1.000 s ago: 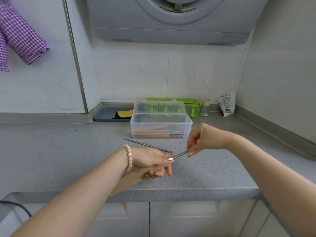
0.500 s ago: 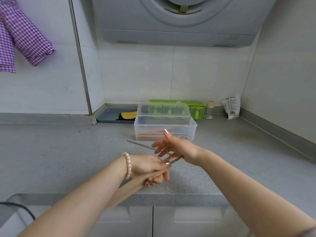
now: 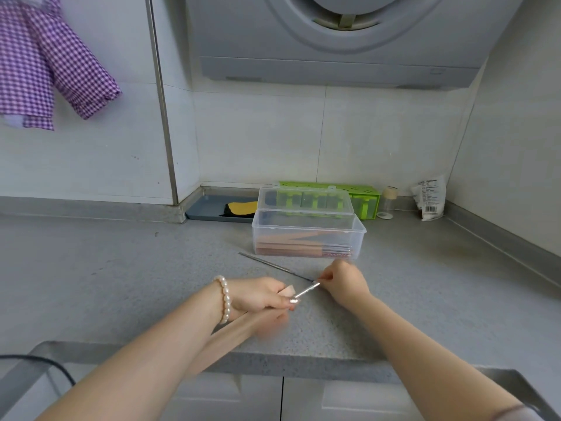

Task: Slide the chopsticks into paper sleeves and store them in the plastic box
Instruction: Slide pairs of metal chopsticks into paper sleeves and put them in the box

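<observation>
Pinching the metal chopstick's [image 3: 306, 290] end, my right hand [image 3: 343, 282] points it lengthwise down-left into the paper sleeve [image 3: 230, 335] gripped by my left hand [image 3: 258, 294].

L hand [image 3: 261, 294] grips a tan paper sleeve [image 3: 230, 332] w/ a metal chopstick [image 3: 307, 290] poking out its mouth. R hand [image 3: 343, 282] pinches that chopstick's far end. 2nd chopstick [image 3: 267, 264] lies on table [image 3: 121, 268] just beyond both hands. Past it, open plastic box [image 3: 306, 238] w/ sleeved chopsticks inside.
</observation>
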`<action>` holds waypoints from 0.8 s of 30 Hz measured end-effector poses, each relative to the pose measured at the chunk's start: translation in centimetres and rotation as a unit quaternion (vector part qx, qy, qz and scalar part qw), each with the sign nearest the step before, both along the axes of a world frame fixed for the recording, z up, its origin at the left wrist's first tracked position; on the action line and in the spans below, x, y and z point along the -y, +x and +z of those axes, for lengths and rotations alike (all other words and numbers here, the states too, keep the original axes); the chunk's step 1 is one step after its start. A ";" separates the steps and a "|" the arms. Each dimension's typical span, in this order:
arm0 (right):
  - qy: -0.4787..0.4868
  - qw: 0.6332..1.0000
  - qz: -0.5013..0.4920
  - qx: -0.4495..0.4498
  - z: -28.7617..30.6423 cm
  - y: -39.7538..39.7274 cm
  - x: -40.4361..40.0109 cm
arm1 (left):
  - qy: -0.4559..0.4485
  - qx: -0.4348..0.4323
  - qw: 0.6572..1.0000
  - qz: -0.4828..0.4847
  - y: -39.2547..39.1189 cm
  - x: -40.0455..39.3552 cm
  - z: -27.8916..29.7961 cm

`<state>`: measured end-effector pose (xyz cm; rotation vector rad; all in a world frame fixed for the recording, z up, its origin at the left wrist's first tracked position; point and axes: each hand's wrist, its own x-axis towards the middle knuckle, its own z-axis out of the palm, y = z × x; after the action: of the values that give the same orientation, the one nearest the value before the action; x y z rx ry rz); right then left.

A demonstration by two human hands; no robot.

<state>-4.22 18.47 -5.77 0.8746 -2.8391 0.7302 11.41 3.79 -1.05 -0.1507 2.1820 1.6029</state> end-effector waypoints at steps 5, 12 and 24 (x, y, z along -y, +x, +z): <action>-0.109 0.994 0.010 0.025 1.8 -0.1 -0.4 | -0.040 -0.026 0.999 -0.019 -0.1 0.5 0.3; -0.489 0.790 0.112 0.353 8.8 -1.1 -7.4 | -0.009 -0.045 0.999 -0.018 -0.4 0.8 0.2; -0.610 0.731 0.045 0.303 9.1 -2.2 -13.5 | 0.012 -0.038 0.998 -0.044 -1.0 -1.3 0.7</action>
<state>-6.37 31.96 3.28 0.5095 -1.7707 2.7576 10.43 5.05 -0.40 0.0136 2.1919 1.6093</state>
